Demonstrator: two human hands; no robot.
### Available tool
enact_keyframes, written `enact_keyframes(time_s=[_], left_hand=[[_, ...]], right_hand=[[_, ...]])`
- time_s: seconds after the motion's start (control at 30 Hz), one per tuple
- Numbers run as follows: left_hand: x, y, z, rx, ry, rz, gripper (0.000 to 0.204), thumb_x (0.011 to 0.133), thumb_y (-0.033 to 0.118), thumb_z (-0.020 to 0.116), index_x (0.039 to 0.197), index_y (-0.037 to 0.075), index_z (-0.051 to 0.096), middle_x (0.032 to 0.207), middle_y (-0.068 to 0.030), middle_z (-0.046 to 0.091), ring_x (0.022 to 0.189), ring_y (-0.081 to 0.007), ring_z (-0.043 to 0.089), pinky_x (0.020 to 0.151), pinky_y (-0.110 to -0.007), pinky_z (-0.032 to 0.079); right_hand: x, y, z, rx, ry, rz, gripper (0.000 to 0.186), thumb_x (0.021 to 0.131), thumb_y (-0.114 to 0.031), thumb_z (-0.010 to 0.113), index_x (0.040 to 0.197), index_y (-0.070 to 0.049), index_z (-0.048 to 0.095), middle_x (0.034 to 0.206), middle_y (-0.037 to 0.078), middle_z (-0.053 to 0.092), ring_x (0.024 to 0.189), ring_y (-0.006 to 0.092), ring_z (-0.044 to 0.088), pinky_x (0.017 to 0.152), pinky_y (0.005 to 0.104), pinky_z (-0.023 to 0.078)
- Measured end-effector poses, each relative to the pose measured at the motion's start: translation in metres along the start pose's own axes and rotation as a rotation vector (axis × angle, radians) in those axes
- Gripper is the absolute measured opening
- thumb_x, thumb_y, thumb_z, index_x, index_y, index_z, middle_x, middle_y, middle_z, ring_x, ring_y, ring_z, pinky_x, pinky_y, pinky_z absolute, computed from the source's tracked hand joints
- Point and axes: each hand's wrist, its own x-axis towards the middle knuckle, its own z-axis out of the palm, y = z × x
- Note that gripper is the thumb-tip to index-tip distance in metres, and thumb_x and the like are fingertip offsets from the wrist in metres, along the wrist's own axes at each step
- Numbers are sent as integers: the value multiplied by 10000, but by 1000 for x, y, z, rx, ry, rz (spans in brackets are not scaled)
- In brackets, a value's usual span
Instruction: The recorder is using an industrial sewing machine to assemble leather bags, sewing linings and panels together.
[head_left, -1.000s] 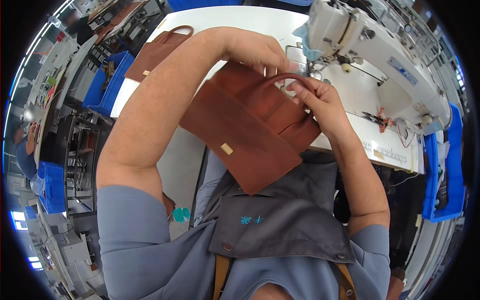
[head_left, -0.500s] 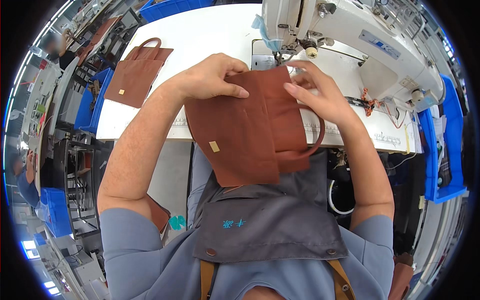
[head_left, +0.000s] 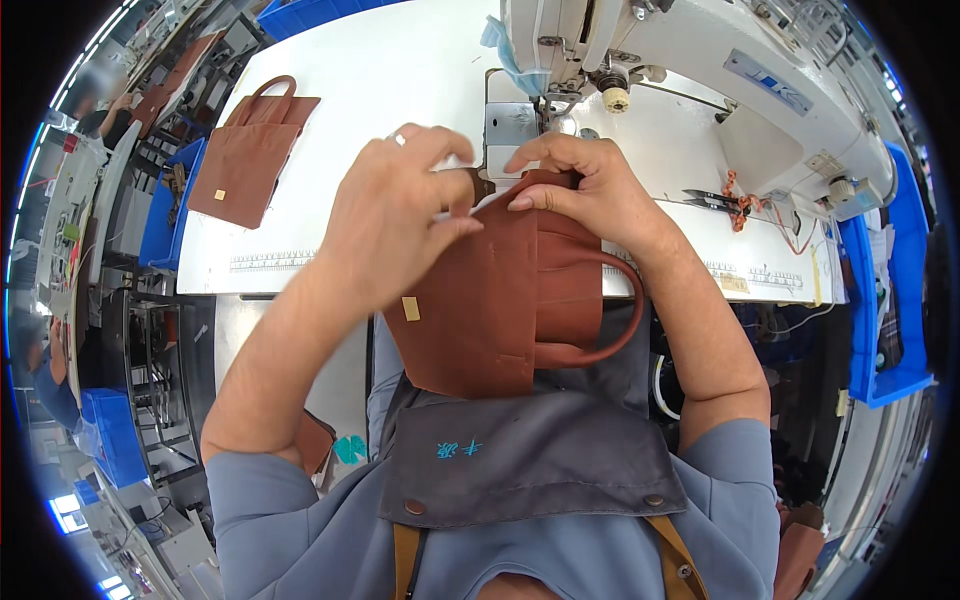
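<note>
Brown leather bag (head_left: 500,310), smooth and matte with a small pale rectangular tag on its front, hangs over the near edge of the white sewing table (head_left: 380,90), its top edge pushed up against the foot of the machine. Far to the left, blue plastic bins (head_left: 160,215) stand beside the table; what lies in them is too dark and small to tell. On the table's left part rests a second brown bag (head_left: 250,155), flat, trapezoid in outline, with a looped handle and the same pale tag. A printed ruler strip (head_left: 270,262) runs along the table's front edge. The left hand (head_left: 400,215) is curled over the upper left corner of the held bag, fingers bent and pinching the leather, a ring on one finger. The right hand (head_left: 585,190) grips the top seam just beside it, thumb pressing the folded edge down. A curved, rounded strap handle (head_left: 610,325) bows out from the bag's right side, beneath the right wrist. Behind the hands stands the white industrial sewing machine (head_left: 700,60), hard and glossy, with a metal needle plate (head_left: 510,125) just beyond the fingertips. To its right lie what seem to be small dark snips (head_left: 715,200) by a tangle of reddish thread. A blue tray (head_left: 900,290) edges the far right.
</note>
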Motion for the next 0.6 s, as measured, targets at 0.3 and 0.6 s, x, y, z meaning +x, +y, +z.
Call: enact_keyframes(time_s=[0.3, 0.6], left_hand=[[3, -4, -15, -252, -16, -206, 167, 791, 80, 816, 875, 14, 688, 833, -49, 669, 745, -156, 631, 665, -293, 497], [-14, 11, 17, -401, -35, -255, 213, 765, 58, 820, 917, 33, 673, 875, -52, 660, 807, -186, 657, 707, -307, 520]], right_hand=[[-6, -14, 4, -266, 97, -467, 261, 756, -186, 857, 879, -69, 659, 825, 50, 706, 759, 270, 690, 668, 345, 521], [-19, -13, 10, -472, 206, -625, 467, 644, -375, 902, 921, -121, 625, 739, 3, 665, 651, 217, 650, 596, 327, 491]])
